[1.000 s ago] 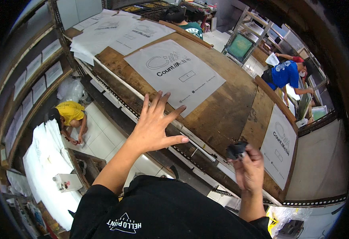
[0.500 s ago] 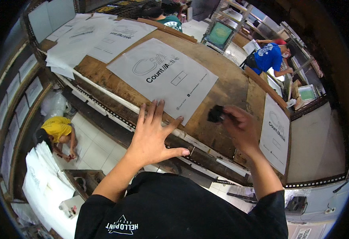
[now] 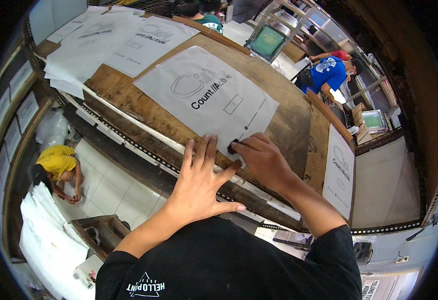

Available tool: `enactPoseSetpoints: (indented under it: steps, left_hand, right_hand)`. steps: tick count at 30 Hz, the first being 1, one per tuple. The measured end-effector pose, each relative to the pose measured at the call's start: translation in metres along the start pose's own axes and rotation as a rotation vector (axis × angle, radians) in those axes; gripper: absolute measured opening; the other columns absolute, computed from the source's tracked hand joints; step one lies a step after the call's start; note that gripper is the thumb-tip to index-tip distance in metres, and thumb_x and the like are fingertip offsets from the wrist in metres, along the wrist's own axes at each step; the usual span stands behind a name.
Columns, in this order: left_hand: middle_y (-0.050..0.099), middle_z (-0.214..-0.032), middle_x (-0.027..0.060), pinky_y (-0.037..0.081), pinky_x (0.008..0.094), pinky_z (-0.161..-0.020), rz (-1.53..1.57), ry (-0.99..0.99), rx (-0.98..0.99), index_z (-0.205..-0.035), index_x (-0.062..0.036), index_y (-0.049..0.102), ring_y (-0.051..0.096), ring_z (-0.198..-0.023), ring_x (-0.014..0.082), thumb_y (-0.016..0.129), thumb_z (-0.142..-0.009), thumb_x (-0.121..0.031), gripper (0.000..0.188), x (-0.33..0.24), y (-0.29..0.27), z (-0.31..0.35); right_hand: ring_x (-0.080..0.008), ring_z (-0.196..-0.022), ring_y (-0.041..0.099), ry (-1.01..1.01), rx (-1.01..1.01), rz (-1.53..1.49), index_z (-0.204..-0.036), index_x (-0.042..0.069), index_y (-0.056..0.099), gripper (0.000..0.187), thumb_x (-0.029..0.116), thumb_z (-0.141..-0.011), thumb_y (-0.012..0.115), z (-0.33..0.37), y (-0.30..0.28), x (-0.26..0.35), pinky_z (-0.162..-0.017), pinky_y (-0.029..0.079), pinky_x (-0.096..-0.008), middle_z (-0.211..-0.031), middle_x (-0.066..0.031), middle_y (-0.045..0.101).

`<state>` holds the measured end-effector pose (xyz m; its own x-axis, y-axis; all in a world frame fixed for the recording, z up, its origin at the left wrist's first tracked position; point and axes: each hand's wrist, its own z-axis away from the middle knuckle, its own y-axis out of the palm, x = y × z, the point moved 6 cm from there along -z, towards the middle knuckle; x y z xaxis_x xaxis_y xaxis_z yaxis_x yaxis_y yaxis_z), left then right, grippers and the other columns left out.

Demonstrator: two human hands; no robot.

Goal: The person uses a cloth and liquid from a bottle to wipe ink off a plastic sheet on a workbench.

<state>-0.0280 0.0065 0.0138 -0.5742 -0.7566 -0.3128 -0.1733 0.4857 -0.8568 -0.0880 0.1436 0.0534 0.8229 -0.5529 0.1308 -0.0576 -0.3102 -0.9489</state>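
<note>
A translucent white printed sheet (image 3: 204, 75), possibly a plastic bag, lies flat on the stained wooden table (image 3: 286, 127). It carries black lettering and a small outlined box. My left hand (image 3: 196, 187) is spread open, its fingertips pressing on the sheet's near edge. Just right of it, my right hand (image 3: 266, 162) is closed on a small black wad (image 3: 233, 146), perhaps a rag. That wad touches the sheet near its lower corner, and my fingers partly hide it.
More printed sheets (image 3: 151, 42) overlap at the table's far left, and another sheet (image 3: 338, 170) lies at its right end. A wooden strip (image 3: 331, 117) borders the far side. Below left, a person in yellow (image 3: 59, 162) crouches; a person in blue (image 3: 329, 72) works beyond the table.
My right hand has moved left and brought the black wad from above the bare wood down onto the sheet. My left hand stays spread at the sheet's edge.
</note>
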Motion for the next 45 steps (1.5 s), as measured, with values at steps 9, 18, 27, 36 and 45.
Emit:
enactPoseSetpoints:
  steps: [9, 18, 27, 36, 45]
  left_hand:
    - [0.033, -0.149, 0.0406, 0.01, 0.0656, -0.12, 0.063, 0.003, -0.001, -0.141, -0.0207, 0.06, 0.025, -0.146, 0.0521, 0.053, -0.077, -0.086, 0.091, 0.002, -0.002, -0.003]
    - [0.031, -0.152, 0.0387, 0.011, 0.0655, -0.12, 0.033, -0.019, 0.06, -0.146, -0.0255, 0.056, 0.025, -0.146, 0.0524, 0.058, -0.073, -0.087, 0.095, 0.003, -0.001, -0.003]
    - [0.03, -0.153, 0.0386, 0.011, 0.0662, -0.12, 0.017, -0.007, 0.039, -0.145, -0.0254, 0.058, 0.025, -0.147, 0.0516, 0.058, -0.072, -0.086, 0.095, 0.0, -0.001, -0.002]
    - [0.028, -0.153, 0.0407, 0.012, 0.0669, -0.119, 0.014, -0.017, -0.009, -0.143, -0.0252, 0.059, 0.024, -0.146, 0.0537, 0.057, -0.074, -0.087, 0.093, 0.002, -0.002, 0.001]
    - [0.026, -0.155, 0.0395, 0.011, 0.0668, -0.12, 0.074, 0.026, 0.028, -0.142, -0.0248, 0.06, 0.021, -0.148, 0.0534, 0.06, -0.072, -0.085, 0.093, 0.005, -0.001, 0.004]
  right_hand:
    - [-0.0294, -0.095, 0.06, -0.041, 0.05, 0.08, -0.113, -0.002, 0.067, 0.039, 0.005, -0.074, 0.067, -0.002, 0.01, -0.036, -0.085, 0.053, -0.0365, -0.097, -0.0108, 0.063]
    - [-0.0316, -0.092, 0.065, 0.207, -0.099, 0.116, -0.102, -0.002, 0.073, 0.021, -0.006, -0.084, 0.065, -0.013, 0.002, -0.152, -0.085, 0.054, -0.0399, -0.091, -0.0153, 0.067]
    - [-0.0343, -0.101, 0.066, 0.26, -0.026, 0.349, -0.102, 0.004, 0.074, 0.021, 0.002, -0.087, 0.059, -0.024, -0.001, -0.211, -0.09, 0.054, -0.0438, -0.098, -0.015, 0.07]
    - [-0.0099, -0.08, 0.064, 0.532, 0.039, -0.506, -0.11, -0.005, 0.071, 0.019, 0.004, -0.095, 0.063, -0.048, -0.052, -0.184, -0.077, 0.054, -0.0284, -0.091, -0.0039, 0.072]
    - [-0.0088, -0.081, 0.061, 0.572, 0.025, -0.935, -0.114, 0.0, 0.069, 0.022, 0.003, -0.096, 0.058, 0.002, -0.012, -0.116, -0.076, 0.051, -0.0273, -0.095, -0.0012, 0.07]
